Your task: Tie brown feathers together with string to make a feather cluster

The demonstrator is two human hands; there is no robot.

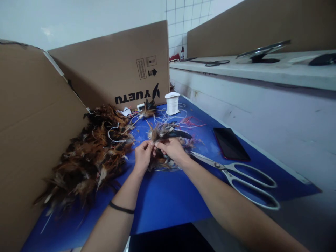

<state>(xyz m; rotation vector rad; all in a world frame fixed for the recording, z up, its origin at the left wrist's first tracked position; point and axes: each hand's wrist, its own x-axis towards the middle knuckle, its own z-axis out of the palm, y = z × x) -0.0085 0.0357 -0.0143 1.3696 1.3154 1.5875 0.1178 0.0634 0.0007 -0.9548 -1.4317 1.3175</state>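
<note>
Above the blue table, my left hand pinches the base of a small feather bunch. My right hand has its fingers closed on the same bunch, its fingertips meeting those of my left. Brown, grey and black feathers fan up and to the right from my fingers. Beneath and around my hands lie more loose feathers, partly hidden by them. A large heap of brown and black feathers spreads to the left. Large metal scissors lie beside my right forearm.
A white spool stands at the back among loose white ribbon and pink strands. A dark phone lies to the right. Cardboard panels border the back and left. A white ledge runs along the right.
</note>
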